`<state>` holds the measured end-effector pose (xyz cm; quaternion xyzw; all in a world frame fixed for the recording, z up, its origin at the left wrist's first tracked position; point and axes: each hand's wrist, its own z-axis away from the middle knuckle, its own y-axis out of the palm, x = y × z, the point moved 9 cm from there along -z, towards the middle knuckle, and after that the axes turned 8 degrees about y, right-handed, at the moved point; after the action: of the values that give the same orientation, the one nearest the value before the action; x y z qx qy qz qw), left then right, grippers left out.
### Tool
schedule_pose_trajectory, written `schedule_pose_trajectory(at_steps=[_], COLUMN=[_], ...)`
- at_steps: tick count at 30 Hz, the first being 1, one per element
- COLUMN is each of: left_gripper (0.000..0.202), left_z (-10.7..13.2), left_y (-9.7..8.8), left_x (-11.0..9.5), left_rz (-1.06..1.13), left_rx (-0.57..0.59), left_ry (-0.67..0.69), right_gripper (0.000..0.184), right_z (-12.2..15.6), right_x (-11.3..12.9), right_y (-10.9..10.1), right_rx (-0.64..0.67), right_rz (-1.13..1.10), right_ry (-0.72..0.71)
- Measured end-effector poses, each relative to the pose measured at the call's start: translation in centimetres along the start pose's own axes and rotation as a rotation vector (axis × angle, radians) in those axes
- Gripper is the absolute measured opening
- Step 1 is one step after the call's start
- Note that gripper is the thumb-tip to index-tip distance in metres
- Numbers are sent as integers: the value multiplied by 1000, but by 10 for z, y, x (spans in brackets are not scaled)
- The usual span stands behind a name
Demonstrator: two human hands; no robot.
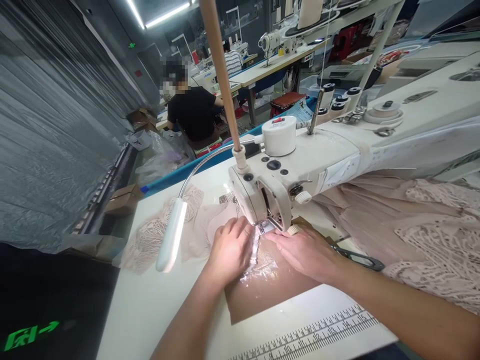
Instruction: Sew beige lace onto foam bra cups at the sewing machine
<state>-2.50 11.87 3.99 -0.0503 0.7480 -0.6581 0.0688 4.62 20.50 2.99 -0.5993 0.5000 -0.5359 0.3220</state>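
A white sewing machine stands before me, its needle area partly hidden behind the head and my fingers. My left hand is closed, fingers curled at the edge of a shiny whitish strip of fabric that runs toward the presser foot. To the right of the strip, my right hand lies low with its fingers stretched toward the foot, touching the work. Under both hands is a brown sheet with a glossy, clear patch. Sheer beige lace fabric spreads left of the machine head.
A white gooseneck lamp hangs over the table's left side. Black-handled thread snips lie beside my right wrist. More beige lace is heaped at right. A printed ruler runs along the front. Another person sits further back.
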Motion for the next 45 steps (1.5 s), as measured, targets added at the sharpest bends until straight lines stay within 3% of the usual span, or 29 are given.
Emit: schedule_pose_trajectory(at_steps=[6, 9, 13, 18, 22, 40, 45], left_gripper=[22, 19, 27, 43, 42, 52, 47], left_z=[12, 12, 7, 5, 5, 1, 5], left_y=[-16, -21, -15, -4, -5, 2, -7], left_x=[-16, -23, -26, -32, -37, -24, -23], left_rz=[130, 220, 230, 193, 192, 167, 195], left_rx=[122, 98, 47, 85, 103, 141, 137], left_ry=[-42, -17, -11, 4, 35, 24, 46], right_gripper=[33, 33, 33, 30, 30, 27, 29], right_z=[3, 6, 8, 11, 13, 14, 13], right_x=[0, 3, 3, 4, 5, 4, 0], right_y=[-5, -4, 1, 1, -1, 3, -2], right_rx=[-25, -5, 30, 33, 9, 30, 63], right_rz=[-86, -129, -161, -159, -152, -115, -148], right_ry=[-18, -59, -79, -93, -101, -93, -60])
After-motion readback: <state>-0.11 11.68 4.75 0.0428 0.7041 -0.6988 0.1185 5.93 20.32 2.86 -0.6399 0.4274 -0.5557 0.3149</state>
